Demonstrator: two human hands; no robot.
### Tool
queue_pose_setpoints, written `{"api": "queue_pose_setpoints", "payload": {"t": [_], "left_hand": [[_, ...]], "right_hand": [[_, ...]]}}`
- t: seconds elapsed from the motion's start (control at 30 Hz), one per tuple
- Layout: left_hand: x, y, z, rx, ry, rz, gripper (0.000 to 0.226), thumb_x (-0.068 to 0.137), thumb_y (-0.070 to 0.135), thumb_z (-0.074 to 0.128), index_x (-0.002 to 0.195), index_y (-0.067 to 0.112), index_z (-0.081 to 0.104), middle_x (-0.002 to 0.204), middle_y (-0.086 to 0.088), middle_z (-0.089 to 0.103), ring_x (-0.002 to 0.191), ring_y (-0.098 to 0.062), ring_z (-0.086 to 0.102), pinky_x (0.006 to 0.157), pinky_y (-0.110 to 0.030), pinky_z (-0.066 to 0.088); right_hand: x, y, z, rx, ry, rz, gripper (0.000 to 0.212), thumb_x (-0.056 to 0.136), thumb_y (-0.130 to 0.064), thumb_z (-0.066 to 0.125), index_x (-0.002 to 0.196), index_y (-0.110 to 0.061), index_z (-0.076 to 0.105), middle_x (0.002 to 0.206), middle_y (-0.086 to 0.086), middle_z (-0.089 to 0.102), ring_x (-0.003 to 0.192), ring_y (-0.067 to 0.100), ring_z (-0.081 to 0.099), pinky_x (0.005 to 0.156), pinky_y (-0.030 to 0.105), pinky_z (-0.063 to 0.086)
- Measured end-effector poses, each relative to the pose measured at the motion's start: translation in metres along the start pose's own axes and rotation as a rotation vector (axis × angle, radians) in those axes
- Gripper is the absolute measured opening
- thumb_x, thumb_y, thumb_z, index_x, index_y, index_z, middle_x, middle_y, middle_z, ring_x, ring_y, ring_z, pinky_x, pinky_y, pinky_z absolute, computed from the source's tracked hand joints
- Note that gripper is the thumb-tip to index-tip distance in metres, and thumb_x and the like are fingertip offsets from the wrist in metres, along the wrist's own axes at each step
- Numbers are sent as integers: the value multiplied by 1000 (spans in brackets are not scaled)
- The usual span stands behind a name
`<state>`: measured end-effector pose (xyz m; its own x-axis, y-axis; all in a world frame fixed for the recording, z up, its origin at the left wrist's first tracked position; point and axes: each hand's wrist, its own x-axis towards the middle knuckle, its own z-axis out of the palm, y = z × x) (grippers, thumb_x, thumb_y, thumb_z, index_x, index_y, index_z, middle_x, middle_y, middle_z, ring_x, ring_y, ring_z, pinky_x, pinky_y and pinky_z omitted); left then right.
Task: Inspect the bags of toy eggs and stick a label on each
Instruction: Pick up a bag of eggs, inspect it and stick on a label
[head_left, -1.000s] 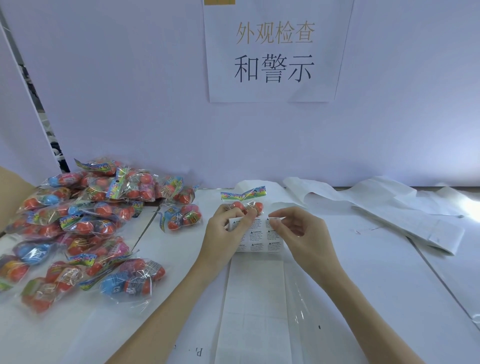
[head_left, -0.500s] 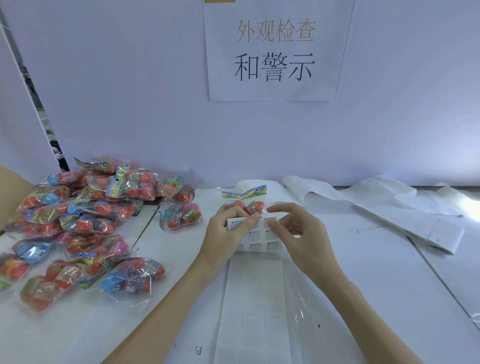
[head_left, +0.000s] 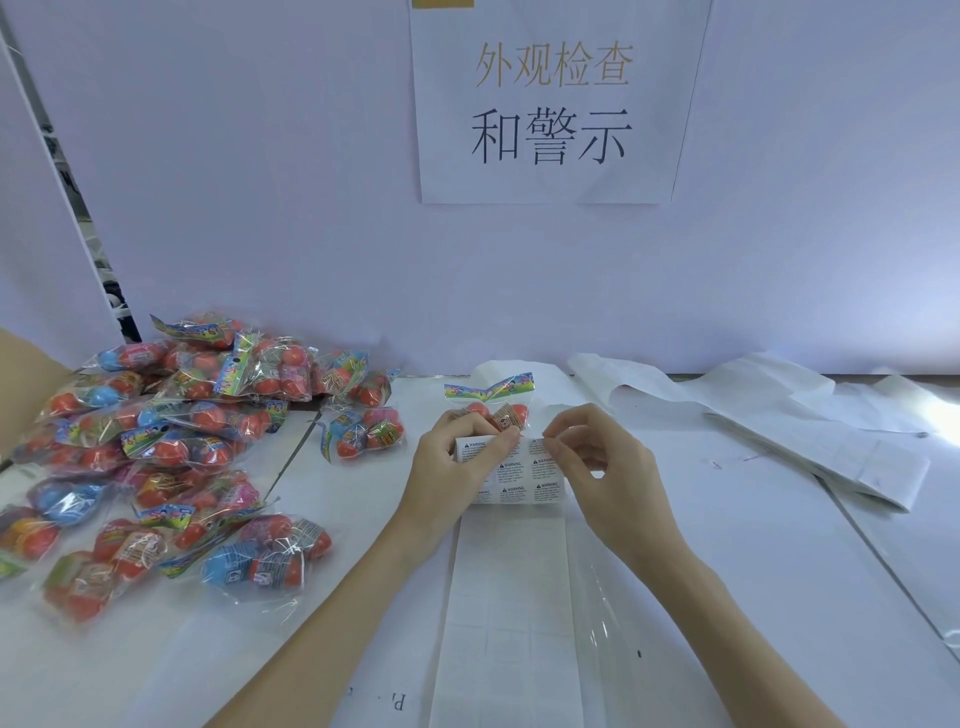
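Probably a factory inspection station: posted wall sign, heaped bags of toy eggs, label sheets.

Red and blue toy eggs

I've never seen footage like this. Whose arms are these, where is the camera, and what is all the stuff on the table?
No machine here: a person works with bare hands, and a camera worn on the head looks forward and down, so the arms reach in from the bottom of the picture.

The left hand holds a strip of warning labels, with a bag of toy eggs just behind it. The right hand pinches the top corner of one label, apparently peeling it off.

To the left lies a pile of bagged eggs, red and blue. The strip's bare backing trails toward the viewer, and used backing sheets lie to the right. A paper sign with Chinese characters hangs on the wall.
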<state>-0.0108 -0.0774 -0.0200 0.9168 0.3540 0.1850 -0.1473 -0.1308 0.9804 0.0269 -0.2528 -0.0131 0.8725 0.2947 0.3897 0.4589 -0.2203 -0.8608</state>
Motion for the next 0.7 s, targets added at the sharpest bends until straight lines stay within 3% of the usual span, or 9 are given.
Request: {"api": "queue_pose_setpoints", "payload": {"t": [0.1, 0.17, 0.3, 0.37, 0.47, 0.6, 0.7], "left_hand": [[0, 0, 0, -13, 12, -1, 23, 91, 24, 80, 70, 25, 73, 107, -2, 65, 111, -19, 63, 86, -29, 46], [0, 1, -1, -38, 4, -17, 23, 94, 33, 77, 72, 26, 73, 109, 0, 65, 109, -23, 62, 83, -30, 46], [-2, 5, -3, -205, -43, -23, 55, 105, 57, 42, 101, 19, 81, 123, 7, 73, 114, -22, 68, 90, -34, 54], [-1, 6, -6, -302, -14, 1, 56, 111, 50, 36, 115, 15, 79, 128, 4, 73, 114, -21, 69, 81, -27, 55], [1, 4, -7, -278, 20, 42, 29, 110, 21, 49, 121, 14, 76, 124, 1, 74, 102, -20, 66, 64, -29, 54], [3, -3, -7, -132, 0, 147, 32, 99, -2, 64, 122, 18, 74, 121, 5, 73, 91, -15, 68, 68, -28, 58], [3, -6, -5, -99, -75, 182, 40, 96, -8, 62, 123, 20, 73, 127, 7, 71, 103, -16, 71, 76, -26, 59]], "right_hand": [[2, -5, 0, 66, 85, 9, 19, 101, -7, 64, 94, -25, 63, 97, -17, 72, 94, 6, 71, 77, 20, 55], [4, -7, -5, 178, 189, 52, 16, 101, -7, 63, 95, -21, 63, 98, -11, 72, 94, 9, 72, 74, 26, 59], [8, -8, -16, 316, 289, 182, 6, 100, -13, 69, 99, -18, 66, 91, 0, 74, 85, 12, 73, 69, 21, 57], [7, -8, -15, 373, 281, 244, 7, 98, -14, 71, 102, -17, 66, 86, -5, 74, 81, 11, 73, 66, 19, 56], [6, -6, -12, 387, 239, 271, 10, 99, -9, 68, 103, -18, 66, 84, -4, 72, 76, 9, 71, 65, 19, 55], [4, -6, -9, 352, 146, 247, 19, 99, -3, 61, 100, -19, 71, 81, -7, 71, 73, 10, 67, 66, 20, 54], [3, -7, -6, 332, 85, 227, 24, 99, -4, 61, 100, -24, 75, 78, -7, 70, 74, 13, 68, 68, 21, 55]]}}
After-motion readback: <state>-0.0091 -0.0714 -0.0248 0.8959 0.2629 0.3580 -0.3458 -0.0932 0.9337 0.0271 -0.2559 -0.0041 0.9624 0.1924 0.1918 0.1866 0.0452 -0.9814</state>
